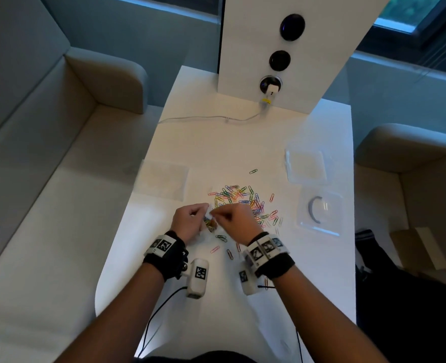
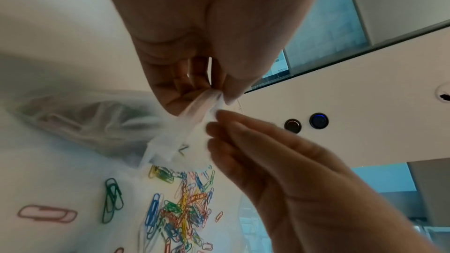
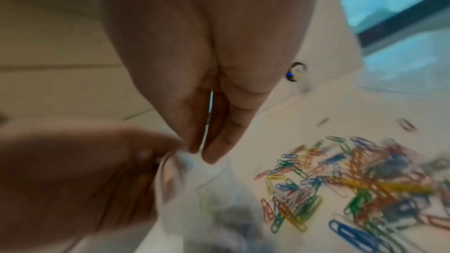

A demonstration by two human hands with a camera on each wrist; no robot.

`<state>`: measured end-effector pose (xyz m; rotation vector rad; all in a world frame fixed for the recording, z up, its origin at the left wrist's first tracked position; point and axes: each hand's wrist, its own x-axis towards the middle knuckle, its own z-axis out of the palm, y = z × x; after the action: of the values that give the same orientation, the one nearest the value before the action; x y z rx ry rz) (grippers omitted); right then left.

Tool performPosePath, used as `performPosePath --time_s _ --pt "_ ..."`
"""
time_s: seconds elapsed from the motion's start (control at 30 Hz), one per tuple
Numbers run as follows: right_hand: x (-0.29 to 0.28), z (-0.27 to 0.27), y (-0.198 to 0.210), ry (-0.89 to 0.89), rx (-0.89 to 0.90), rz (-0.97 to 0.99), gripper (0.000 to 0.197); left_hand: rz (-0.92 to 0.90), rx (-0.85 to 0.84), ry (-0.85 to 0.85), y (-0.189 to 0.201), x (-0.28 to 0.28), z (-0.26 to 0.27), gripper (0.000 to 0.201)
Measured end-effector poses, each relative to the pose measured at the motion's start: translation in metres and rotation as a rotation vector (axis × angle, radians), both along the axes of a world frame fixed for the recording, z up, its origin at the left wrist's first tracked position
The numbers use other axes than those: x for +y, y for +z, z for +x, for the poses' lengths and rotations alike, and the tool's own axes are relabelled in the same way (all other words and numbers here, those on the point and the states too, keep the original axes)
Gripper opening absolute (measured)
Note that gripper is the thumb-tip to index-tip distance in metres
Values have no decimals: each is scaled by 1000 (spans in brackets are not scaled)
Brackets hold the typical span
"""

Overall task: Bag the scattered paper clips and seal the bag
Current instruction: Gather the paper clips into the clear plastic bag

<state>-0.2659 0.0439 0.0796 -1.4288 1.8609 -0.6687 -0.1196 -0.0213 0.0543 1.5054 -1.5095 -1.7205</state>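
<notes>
The left hand [image 2: 194, 61] is pinching the clear bag's [image 2: 102, 122] mouth while the right hand's [image 2: 280, 170] relaxed fingers are apparently dropping clips, best kept wide.

Head view: looking steeply down from above onto both hands, farther back. Wrist views: very close, looking along each palm toward the fingertips. Shared by all three: paper clips [image 1: 242, 203] [image 2: 180, 207] [image 3: 340, 182] just beyond the hands.
</notes>
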Motion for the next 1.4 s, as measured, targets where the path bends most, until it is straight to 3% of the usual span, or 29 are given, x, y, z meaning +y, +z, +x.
performPosePath --time_s 0.03,0.13,0.23,0.3,0.37,0.53,0.63,0.73,0.87,0.93,1.07,1.13,1.17,1.27,1.4 --pt "0 -11 -3 -118 -52 -37 20 12 4 19 1 -1 2 10" --pt "1 -53 -26 -359 38 78 28 28 -52 28 -4 -5 11 36" --pt "8 -84 -54 -271 296 398 75 62 -55 46 -8 -9 18 30" --pt "12 -88 -70 -180 375 460 91 41 -66 50 -6 -12 19 18" --pt "15 -83 -79 -108 437 404 80 23 -62 57 -3 -14 20 18" --pt "20 -66 -88 -5 572 229 24 52 -45 89 -6 -16 24 21" --pt "20 -64 -86 7 554 205 18 81 -32 95 -8 -13 25 16" --pt "21 -73 -80 -102 399 226 19 89 -39 75 -9 -7 24 12" --pt "34 -88 -74 -539 45 199 19 106 -27 54 -10 1 16 9" --pt "44 -91 -73 -677 -154 255 20 113 -30 35 -11 3 12 13" --pt "55 -79 -57 -864 -1022 174 26 106 -34 31 -11 7 4 13" --pt "53 -62 -43 -825 -1239 132 32 105 -38 34 -11 10 1 12" --pt "50 -53 -36 -770 -1252 122 31 101 -39 34 -11 11 0 11" --pt "41 -24 -19 -603 -1125 123 24 70 -52 16 -10 15 -3 13" --pt "32 -5 -19 -220 -464 154 35 70 -20 5 -10 19 -3 9"
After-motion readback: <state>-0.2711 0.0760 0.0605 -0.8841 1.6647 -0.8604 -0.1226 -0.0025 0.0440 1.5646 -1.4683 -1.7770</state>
